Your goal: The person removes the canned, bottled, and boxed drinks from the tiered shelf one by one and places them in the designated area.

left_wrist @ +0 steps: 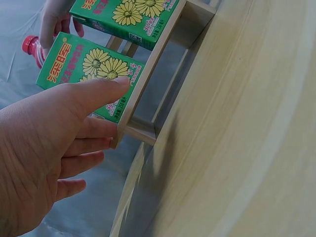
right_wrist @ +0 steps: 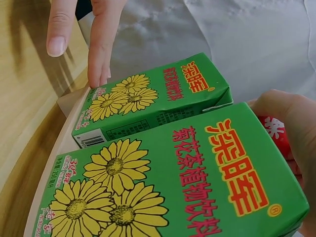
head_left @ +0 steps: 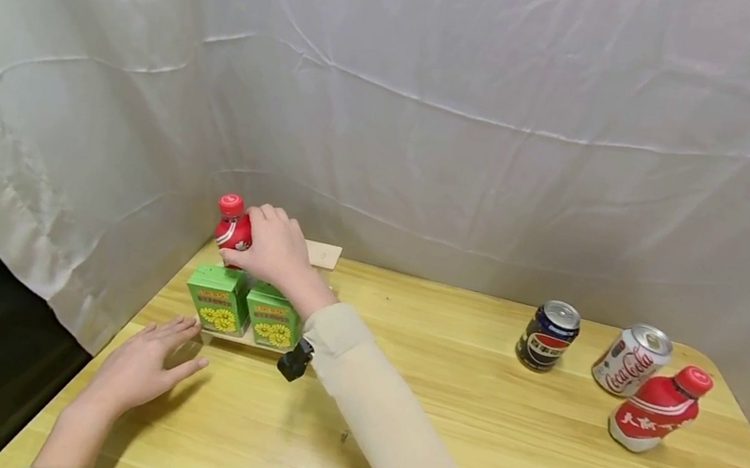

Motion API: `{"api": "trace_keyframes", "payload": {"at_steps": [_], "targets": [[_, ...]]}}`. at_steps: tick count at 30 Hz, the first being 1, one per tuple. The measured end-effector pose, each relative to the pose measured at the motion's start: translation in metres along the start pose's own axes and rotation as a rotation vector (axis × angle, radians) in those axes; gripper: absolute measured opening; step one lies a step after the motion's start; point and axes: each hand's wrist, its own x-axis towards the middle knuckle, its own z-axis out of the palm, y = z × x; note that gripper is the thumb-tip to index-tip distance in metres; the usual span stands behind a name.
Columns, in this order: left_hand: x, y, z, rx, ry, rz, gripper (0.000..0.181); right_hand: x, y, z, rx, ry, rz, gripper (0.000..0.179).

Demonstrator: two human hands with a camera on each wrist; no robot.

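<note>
Behind two green drink cartons, my right hand (head_left: 278, 246) grips a small red bottle (head_left: 234, 233), thumb on the near side. The bottle stands upright; its lower part is hidden by the cartons. The left carton (head_left: 216, 306) and right carton (head_left: 272, 322), printed with yellow flowers, stand side by side on a low wooden rack (left_wrist: 140, 131). At the rack's left front corner is my left hand (head_left: 142, 360), its fingers extended. In the left wrist view its fingertips are right at the rack's end, and the thumb (left_wrist: 101, 93) overlaps the left carton.
On the right of the wooden table (head_left: 434, 412) stand a dark blue Pepsi can (head_left: 547, 337), a white Coca-Cola can (head_left: 631, 361) and another red bottle (head_left: 654, 409). A pale wooden piece (head_left: 323, 255) shows behind my right wrist. Grey cloth (head_left: 434, 152) hangs along the back and sides.
</note>
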Motion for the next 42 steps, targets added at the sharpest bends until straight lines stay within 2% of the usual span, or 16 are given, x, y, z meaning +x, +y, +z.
{"api": "trace_keyframes", "payload": {"at_steps": [9,18,25,33,42], "targets": [[-0.001,0.002,0.000,-0.007,-0.012,-0.002,0.065,-0.007,0.004,-0.008,0.004,0.018,-0.016,0.065],[-0.002,0.003,-0.001,-0.006,-0.011,-0.003,0.065,-0.016,0.011,-0.017,0.085,0.065,-0.025,0.062],[-0.004,0.002,0.001,-0.005,-0.013,0.002,0.065,-0.025,0.022,-0.022,0.134,0.117,-0.014,0.060],[-0.003,0.000,0.002,0.002,-0.007,0.007,0.065,-0.033,0.034,-0.025,0.197,0.138,0.006,0.059],[-0.004,0.004,0.000,-0.003,0.000,0.006,0.065,-0.044,0.049,-0.030,0.192,0.172,0.009,0.062]]}}
